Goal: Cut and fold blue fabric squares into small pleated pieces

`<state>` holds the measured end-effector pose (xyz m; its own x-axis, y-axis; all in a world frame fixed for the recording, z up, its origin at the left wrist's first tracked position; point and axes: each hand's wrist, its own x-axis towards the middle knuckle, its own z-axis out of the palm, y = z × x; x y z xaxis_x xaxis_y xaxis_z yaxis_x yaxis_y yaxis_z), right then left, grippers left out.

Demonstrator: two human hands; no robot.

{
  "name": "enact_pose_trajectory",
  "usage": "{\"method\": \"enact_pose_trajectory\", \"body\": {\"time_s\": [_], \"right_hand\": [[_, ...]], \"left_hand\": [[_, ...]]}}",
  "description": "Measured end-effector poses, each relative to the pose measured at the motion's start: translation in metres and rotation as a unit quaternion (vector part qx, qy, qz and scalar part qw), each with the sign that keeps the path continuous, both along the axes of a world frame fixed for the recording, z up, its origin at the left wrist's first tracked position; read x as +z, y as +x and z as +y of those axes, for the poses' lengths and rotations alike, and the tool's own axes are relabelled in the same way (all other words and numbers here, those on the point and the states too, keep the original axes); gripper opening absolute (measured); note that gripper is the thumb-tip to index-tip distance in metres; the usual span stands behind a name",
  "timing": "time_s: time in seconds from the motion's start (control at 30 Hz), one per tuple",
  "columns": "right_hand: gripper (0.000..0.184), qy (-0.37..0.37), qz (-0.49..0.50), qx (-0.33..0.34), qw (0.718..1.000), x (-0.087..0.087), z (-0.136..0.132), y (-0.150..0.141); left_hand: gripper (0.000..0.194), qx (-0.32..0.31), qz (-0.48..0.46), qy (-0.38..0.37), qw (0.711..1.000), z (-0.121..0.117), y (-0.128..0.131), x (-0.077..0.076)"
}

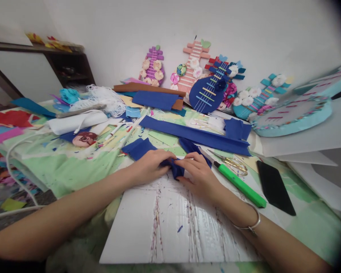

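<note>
Between the fingertips of both hands is a small folded piece of dark blue paper (pixel 177 170), just above a scored white board (pixel 136 227). My left hand (pixel 151 167) pinches its left side, fingers closed. From the right, my right hand (pixel 199 175) grips the same piece with curled fingers. Parts of the paper are hidden behind the fingers. More blue paper (pixel 140 148) lies beyond my left hand. A green utility knife (pixel 240 184) with its blade out rests right of my right hand, beside gold-handled scissors (pixel 234 163).
A long blue strip (pixel 193 132) lies across the table. A black phone (pixel 275 185) is at right. Decorated paper instruments, including a blue one (pixel 206 93), lean on the wall. White string (pixel 102 100) and a white roll (pixel 78 122) sit at left, near a white cable (pixel 19 178).
</note>
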<state>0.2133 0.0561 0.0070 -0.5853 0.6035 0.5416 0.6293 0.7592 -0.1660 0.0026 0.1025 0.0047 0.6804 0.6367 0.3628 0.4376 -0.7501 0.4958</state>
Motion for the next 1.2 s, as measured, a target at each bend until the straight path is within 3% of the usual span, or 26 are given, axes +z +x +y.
{"method": "enact_pose_trajectory", "body": {"time_s": [0.1,0.17,0.23,0.37,0.53,0.7,0.87,1.1,1.2], "right_hand": [[0.039,0.0,-0.018,-0.012,1.0,0.0,-0.004,-0.004],[0.032,0.008,-0.007,-0.025,1.0,0.0,-0.004,-0.005],[0.019,0.019,0.022,-0.034,0.999,-0.001,-0.001,-0.003],[0.024,-0.002,0.062,-0.02,0.998,-0.001,0.008,0.006],[0.025,-0.082,0.082,0.014,0.993,-0.001,0.013,0.015],[0.027,-0.11,0.072,0.096,0.987,0.002,0.012,0.014],[0.025,-0.131,0.058,0.122,0.982,0.005,0.01,0.012],[0.02,-0.04,0.035,0.063,0.997,0.002,0.009,0.013],[0.018,-0.024,0.0,0.062,0.998,0.004,0.007,0.012]], "left_hand": [[0.026,0.019,-0.02,-0.002,1.0,-0.005,0.005,-0.001],[0.024,0.023,-0.032,0.0,0.999,-0.008,0.008,-0.001],[0.024,0.01,-0.035,0.005,0.999,-0.01,0.009,-0.001],[0.023,-0.04,-0.001,0.001,0.999,-0.008,0.005,0.002],[0.046,-0.067,0.011,-0.042,0.997,0.004,-0.011,0.009],[0.023,-0.167,-0.012,-0.004,0.986,0.006,-0.018,0.011],[0.017,-0.173,-0.004,-0.005,0.985,0.006,-0.019,0.01],[0.018,-0.127,-0.018,0.048,0.991,0.005,-0.017,0.008],[0.024,-0.136,-0.015,0.049,0.989,0.003,-0.015,0.009]]}}
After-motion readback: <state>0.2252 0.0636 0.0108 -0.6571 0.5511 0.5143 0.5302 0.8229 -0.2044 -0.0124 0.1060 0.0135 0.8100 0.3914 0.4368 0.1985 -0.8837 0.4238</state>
